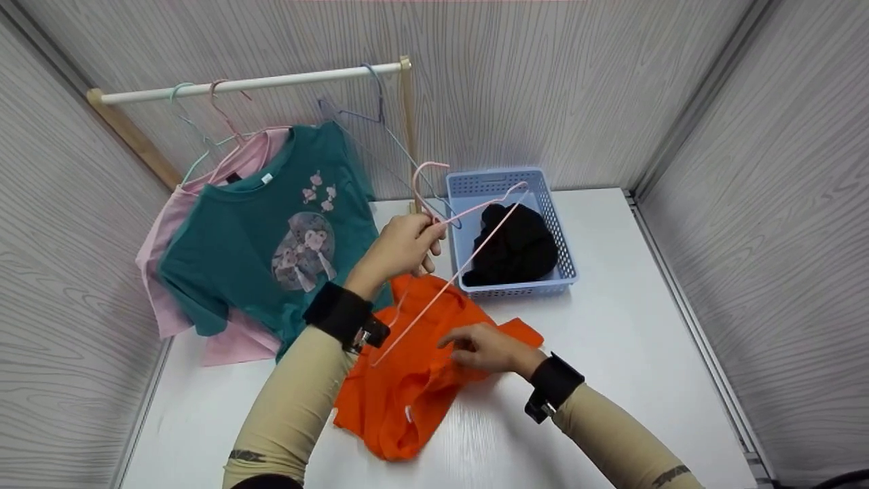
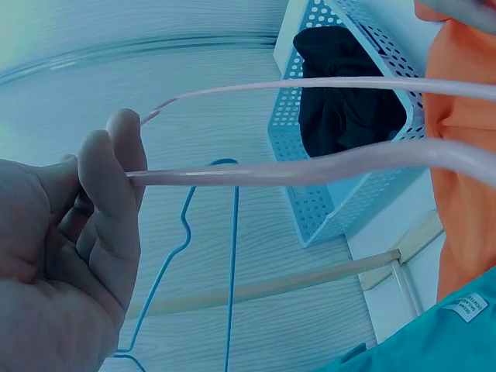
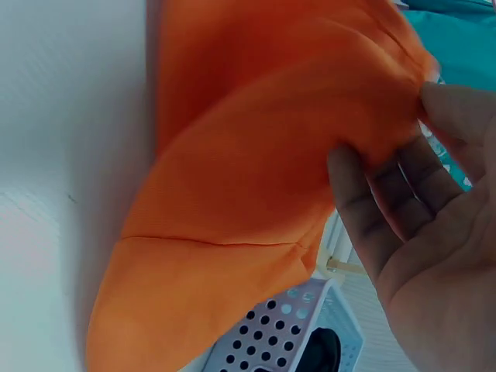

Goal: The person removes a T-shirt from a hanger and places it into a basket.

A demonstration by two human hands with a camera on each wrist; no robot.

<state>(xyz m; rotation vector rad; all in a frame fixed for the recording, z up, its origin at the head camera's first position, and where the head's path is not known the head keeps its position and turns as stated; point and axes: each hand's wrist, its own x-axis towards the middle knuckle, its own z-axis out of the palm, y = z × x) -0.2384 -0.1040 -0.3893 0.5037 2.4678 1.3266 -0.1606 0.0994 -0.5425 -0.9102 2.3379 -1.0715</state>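
My left hand (image 1: 407, 244) pinches a pink hanger (image 1: 415, 187) close to the base of its hook, and the hanger tilts over an orange shirt (image 1: 414, 346). In the left wrist view, the pink bar (image 2: 263, 174) runs out from the fingertips. My right hand (image 1: 490, 348) is at the orange shirt, its fingers bent. In the right wrist view, the right hand (image 3: 434, 209) holds an edge of the orange cloth (image 3: 256, 170) between thumb and fingers, raising a fold. The shirt lies crumpled on the white table, with a white tag (image 1: 409, 413) showing.
At the left, a rack with a white rail (image 1: 271, 83) bears a teal shirt (image 1: 237, 224), a pink shirt (image 1: 159, 272) and a bare blue hanger (image 1: 381, 102). A blue basket (image 1: 567, 261) with black cloth (image 1: 519, 244) stands behind the orange shirt. Walls enclose the table (image 1: 631, 353).
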